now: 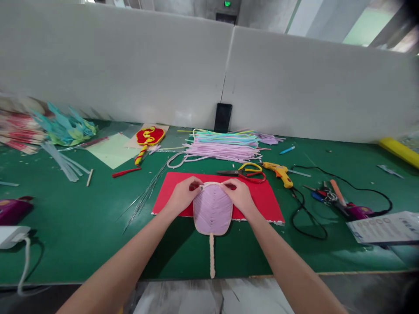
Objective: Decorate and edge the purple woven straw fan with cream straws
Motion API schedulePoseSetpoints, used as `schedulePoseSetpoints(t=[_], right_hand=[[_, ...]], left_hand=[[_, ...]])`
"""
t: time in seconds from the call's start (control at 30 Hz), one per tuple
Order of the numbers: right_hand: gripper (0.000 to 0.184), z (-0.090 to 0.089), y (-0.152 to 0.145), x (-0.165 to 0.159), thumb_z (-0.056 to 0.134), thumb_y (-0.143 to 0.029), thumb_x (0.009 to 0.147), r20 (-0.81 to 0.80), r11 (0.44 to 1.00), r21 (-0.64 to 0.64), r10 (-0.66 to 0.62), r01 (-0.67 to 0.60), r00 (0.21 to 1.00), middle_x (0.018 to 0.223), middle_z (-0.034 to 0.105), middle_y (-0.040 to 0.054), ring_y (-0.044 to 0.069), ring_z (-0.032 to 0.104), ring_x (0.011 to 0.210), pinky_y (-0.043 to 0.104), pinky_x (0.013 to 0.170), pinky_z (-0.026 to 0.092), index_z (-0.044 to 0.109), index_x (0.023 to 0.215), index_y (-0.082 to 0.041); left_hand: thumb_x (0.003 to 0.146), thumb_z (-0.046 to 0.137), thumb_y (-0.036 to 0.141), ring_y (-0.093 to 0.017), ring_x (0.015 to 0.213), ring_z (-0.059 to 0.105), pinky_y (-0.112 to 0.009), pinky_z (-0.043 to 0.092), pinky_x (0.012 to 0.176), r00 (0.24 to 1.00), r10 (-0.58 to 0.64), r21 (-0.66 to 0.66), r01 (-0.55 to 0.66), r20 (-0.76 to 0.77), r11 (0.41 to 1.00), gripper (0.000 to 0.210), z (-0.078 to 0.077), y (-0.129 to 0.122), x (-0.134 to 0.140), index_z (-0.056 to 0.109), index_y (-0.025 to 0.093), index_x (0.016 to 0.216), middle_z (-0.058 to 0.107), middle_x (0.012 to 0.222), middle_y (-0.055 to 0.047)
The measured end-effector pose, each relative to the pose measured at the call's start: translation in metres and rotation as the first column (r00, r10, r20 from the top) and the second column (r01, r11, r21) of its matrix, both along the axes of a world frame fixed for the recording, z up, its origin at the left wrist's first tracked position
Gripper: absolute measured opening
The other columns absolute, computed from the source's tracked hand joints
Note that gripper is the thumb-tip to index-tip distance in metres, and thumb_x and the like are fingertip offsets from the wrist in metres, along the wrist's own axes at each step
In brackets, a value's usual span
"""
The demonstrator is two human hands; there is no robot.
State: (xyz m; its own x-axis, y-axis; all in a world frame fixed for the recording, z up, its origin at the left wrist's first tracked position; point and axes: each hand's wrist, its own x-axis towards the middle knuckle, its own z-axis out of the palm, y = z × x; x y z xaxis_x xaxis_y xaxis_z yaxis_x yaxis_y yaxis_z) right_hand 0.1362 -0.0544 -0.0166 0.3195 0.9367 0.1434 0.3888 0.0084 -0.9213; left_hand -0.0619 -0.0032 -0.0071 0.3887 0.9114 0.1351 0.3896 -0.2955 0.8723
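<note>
A small hand fan with a lilac ribbed face, pale rim and cream wrapped handle lies with its handle towards me. My left hand pinches the fan's top left corner between thumb and fingers. At the top right corner, my right hand pinches in the same way. Between the fingertips a white fuzzy strip runs along the upper edge; whether it is fixed there I cannot tell. Beneath the fan's upper part is a red board. Scissors with yellow and red handles rest on its far edge.
Pipe cleaners lie in a bundle at the back, before a propped phone. To the right are a yellow glue gun with a black cord and keys. Leftward lie thin wires and a red-yellow fan.
</note>
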Motion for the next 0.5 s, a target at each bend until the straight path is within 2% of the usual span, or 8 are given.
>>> schedulePoseSetpoints(t=[0.03, 0.1, 0.13, 0.2, 0.23, 0.33, 0.43, 0.5], right_hand=[[0.007, -0.001, 0.000, 0.002, 0.068, -0.029, 0.062, 0.026, 1.000, -0.007, 0.010, -0.010, 1.000, 0.070, 0.068, 0.0023, 0.019, 0.059, 0.067, 0.033, 0.069, 0.045, 0.068, 0.064, -0.022], [0.006, -0.002, 0.001, 0.005, 0.068, -0.028, 0.062, 0.064, 0.999, -0.020, 0.028, -0.027, 0.998, 0.070, 0.067, 0.0024, 0.018, 0.059, 0.065, 0.032, 0.066, 0.046, 0.068, 0.064, -0.022], [0.007, -0.003, 0.002, 0.005, 0.067, -0.028, 0.063, 0.079, 0.999, -0.026, 0.039, -0.037, 0.996, 0.070, 0.067, 0.0025, 0.018, 0.059, 0.064, 0.032, 0.065, 0.046, 0.068, 0.066, -0.022], [0.008, -0.005, 0.002, 0.006, 0.066, -0.028, 0.065, 0.103, 0.998, -0.032, 0.062, -0.059, 0.993, 0.071, 0.067, 0.0028, 0.018, 0.059, 0.064, 0.031, 0.064, 0.046, 0.068, 0.069, -0.021], [0.008, -0.005, 0.002, 0.005, 0.066, -0.028, 0.066, 0.113, 0.997, -0.032, 0.074, -0.071, 0.991, 0.072, 0.067, 0.0029, 0.018, 0.059, 0.064, 0.031, 0.064, 0.047, 0.068, 0.071, -0.021], [0.010, 0.000, 0.001, 0.007, 0.062, -0.027, 0.071, 0.136, 0.993, -0.033, 0.117, -0.113, 0.984, 0.076, 0.067, 0.0029, 0.017, 0.061, 0.067, 0.030, 0.066, 0.048, 0.068, 0.077, -0.022], [0.013, 0.012, -0.001, 0.023, 0.058, -0.028, 0.077, 0.255, 0.992, -0.023, 0.122, -0.120, 0.959, 0.085, 0.068, 0.0039, 0.018, 0.062, 0.076, 0.031, 0.073, 0.048, 0.067, 0.083, -0.023], [0.017, 0.021, -0.002, 0.047, 0.051, -0.031, 0.082, 0.413, 0.999, 0.029, 0.025, -0.041, 0.911, 0.090, 0.067, 0.0053, 0.020, 0.061, 0.083, 0.032, 0.077, 0.047, 0.066, 0.085, -0.023]], left_hand=[[0.069, 0.061, 0.023, -0.025, 0.086, 0.060, -0.039, 0.047, 0.080, 0.999, 0.012, 0.032, -0.011, -0.035, 0.999, 0.006, 0.002, -0.002, 0.000, 0.064, 0.022, 0.075, 0.065, 0.083, -0.006], [0.073, 0.060, 0.024, -0.028, 0.102, 0.055, -0.043, 0.042, 0.091, 0.995, 0.036, 0.104, -0.026, -0.095, 0.994, 0.013, 0.006, -0.006, 0.002, 0.064, 0.021, 0.085, 0.063, 0.101, -0.009], [0.078, 0.054, 0.026, -0.028, 0.110, 0.051, -0.044, 0.039, 0.096, 0.979, 0.028, 0.210, 0.016, -0.203, 0.978, 0.020, 0.008, -0.010, 0.005, 0.063, 0.021, 0.095, 0.060, 0.112, -0.009], [0.086, 0.045, 0.026, -0.025, 0.120, 0.045, -0.043, 0.035, 0.102, 0.930, -0.056, 0.330, 0.185, -0.363, 0.926, 0.029, 0.009, -0.016, 0.013, 0.057, 0.020, 0.111, 0.054, 0.126, -0.009], [0.087, 0.044, 0.027, -0.024, 0.124, 0.042, -0.043, 0.033, 0.104, 0.897, -0.104, 0.352, 0.273, -0.430, 0.896, 0.033, 0.008, -0.020, 0.017, 0.053, 0.021, 0.117, 0.049, 0.133, -0.008], [0.086, 0.046, 0.027, -0.025, 0.128, 0.039, -0.042, 0.028, 0.107, 0.818, -0.181, 0.380, 0.434, -0.546, 0.817, 0.043, 0.002, -0.029, 0.030, 0.044, 0.019, 0.128, 0.044, 0.138, -0.011], [0.087, 0.044, 0.027, -0.025, 0.128, 0.039, -0.043, 0.029, 0.106, 0.780, -0.204, 0.365, 0.485, -0.592, 0.795, 0.048, -0.003, -0.032, 0.035, 0.037, 0.018, 0.134, 0.042, 0.139, -0.011], [0.088, 0.042, 0.029, -0.026, 0.126, 0.040, -0.044, 0.031, 0.106, 0.777, -0.206, 0.361, 0.487, -0.594, 0.796, 0.048, -0.005, -0.032, 0.034, 0.037, 0.018, 0.134, 0.044, 0.138, -0.010]])
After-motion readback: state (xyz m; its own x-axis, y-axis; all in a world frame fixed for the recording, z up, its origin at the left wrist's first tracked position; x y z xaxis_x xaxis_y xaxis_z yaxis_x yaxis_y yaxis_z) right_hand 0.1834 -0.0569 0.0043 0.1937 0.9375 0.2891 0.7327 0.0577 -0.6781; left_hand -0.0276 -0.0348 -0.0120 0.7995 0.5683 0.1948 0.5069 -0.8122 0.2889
